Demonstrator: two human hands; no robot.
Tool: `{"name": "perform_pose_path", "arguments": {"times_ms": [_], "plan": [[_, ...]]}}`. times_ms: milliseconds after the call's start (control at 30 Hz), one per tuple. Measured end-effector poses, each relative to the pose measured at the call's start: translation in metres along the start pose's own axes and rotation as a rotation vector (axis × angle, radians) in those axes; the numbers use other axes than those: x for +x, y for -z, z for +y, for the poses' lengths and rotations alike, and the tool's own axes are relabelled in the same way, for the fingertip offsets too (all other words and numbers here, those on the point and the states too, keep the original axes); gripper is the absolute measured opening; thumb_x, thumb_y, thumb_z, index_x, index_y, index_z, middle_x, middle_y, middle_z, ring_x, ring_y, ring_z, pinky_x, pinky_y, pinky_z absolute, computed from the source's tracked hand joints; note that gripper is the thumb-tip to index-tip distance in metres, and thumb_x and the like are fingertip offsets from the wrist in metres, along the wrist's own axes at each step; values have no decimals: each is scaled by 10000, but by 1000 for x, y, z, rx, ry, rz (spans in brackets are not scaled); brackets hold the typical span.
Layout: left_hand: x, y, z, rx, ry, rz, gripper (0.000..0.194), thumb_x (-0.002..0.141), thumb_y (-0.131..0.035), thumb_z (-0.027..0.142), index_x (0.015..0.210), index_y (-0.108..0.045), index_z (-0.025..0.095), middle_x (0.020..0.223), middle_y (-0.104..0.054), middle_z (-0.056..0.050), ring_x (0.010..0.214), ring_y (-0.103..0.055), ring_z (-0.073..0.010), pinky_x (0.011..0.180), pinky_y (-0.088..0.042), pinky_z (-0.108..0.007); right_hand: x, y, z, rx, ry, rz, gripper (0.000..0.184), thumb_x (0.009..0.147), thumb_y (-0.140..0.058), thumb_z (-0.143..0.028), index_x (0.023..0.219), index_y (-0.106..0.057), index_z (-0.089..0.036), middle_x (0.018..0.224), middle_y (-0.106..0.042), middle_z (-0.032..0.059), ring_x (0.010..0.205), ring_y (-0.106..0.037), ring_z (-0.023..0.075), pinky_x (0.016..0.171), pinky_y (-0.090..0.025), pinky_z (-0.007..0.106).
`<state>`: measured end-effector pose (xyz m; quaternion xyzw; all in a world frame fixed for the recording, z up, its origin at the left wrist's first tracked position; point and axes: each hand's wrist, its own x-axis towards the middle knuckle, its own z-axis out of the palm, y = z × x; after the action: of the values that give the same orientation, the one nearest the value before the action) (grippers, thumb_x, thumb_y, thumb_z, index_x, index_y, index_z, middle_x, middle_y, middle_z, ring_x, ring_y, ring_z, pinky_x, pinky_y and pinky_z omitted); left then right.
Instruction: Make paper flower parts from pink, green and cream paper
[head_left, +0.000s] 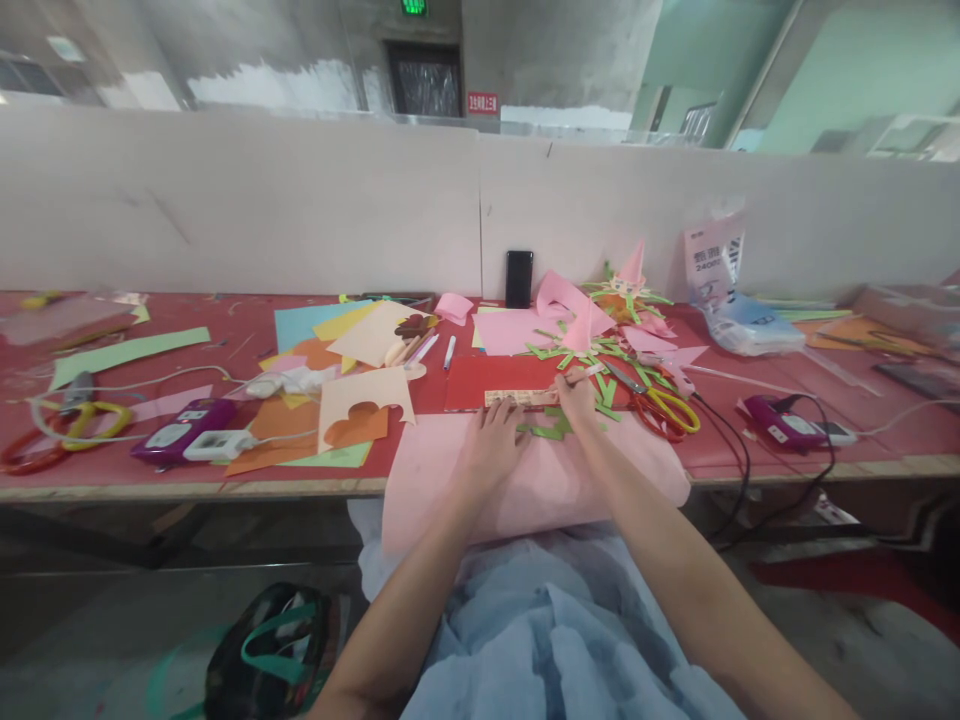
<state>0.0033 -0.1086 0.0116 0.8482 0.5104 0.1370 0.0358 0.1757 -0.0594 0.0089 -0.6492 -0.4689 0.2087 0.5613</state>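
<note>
My left hand (496, 440) lies with fingers stretched out at the edge of a pale, marked strip that looks like a ruler (510, 397). That strip rests along a red sheet (487, 372). At its right end my right hand (576, 402) is closed around a slim white pen (594, 370), its tip hidden by the fingers. Under both forearms a large pink sheet (442, 480) hangs over the table edge. Green paper strips (555, 425) lie between and beyond my hands. Just right of my right hand are yellow-and-red scissors (667, 408).
Coloured paper sheets (367, 405) and a white marker (450, 352) lie to the left. A black phone (519, 279) leans on the white partition (300, 200). Purple devices with cables (184, 430) and more scissors (90, 425) are farther out. Pink paper cones (581, 330) stand behind the strips.
</note>
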Motion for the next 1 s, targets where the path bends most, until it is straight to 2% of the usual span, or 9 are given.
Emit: {"name": "perform_pose_path", "arguments": {"times_ms": [167,467,600,867,1000], "plan": [[0,1,1,-3,4,-3,437,892,-410,343,1306,-450,208,1436,-389,-76,1339,-312,-242,1108,-217,-455,0,-1,2,9,35,-7,196,714,-471,-335,564,-369,-258,421,-531,-27,495,-583,185,557,-461,291],[0,-1,-1,-3,-1,6,433,895,-402,338,1307,-444,211,1435,-388,-76,1339,-309,-241,1110,-211,-454,0,-1,2,-8,12,-23,196,705,-480,-311,555,-365,-257,436,-551,-18,500,-592,194,566,-470,301],[0,-1,0,1,4,-5,433,895,-405,337,1308,-444,214,1435,-387,-77,1339,-310,-242,1108,-217,-456,0,0,2,17,32,-40,188,694,-483,-311,565,-358,-257,420,-538,-27,474,-574,177,522,-462,278],[0,-2,0,0,-3,5,433,898,-401,346,1304,-452,205,1439,-382,-75,1340,-308,-244,1106,-221,-457,0,-1,2,58,-22,0,186,690,-471,-314,576,-339,-251,465,-567,-13,456,-581,171,459,-455,266],[0,-3,-1,4,-6,6,434,896,-406,341,1307,-446,207,1432,-392,-75,1339,-309,-244,1104,-224,-454,1,-1,5,148,-49,9,183,689,-479,-321,605,-332,-252,489,-569,-17,471,-596,176,440,-461,266]]}}
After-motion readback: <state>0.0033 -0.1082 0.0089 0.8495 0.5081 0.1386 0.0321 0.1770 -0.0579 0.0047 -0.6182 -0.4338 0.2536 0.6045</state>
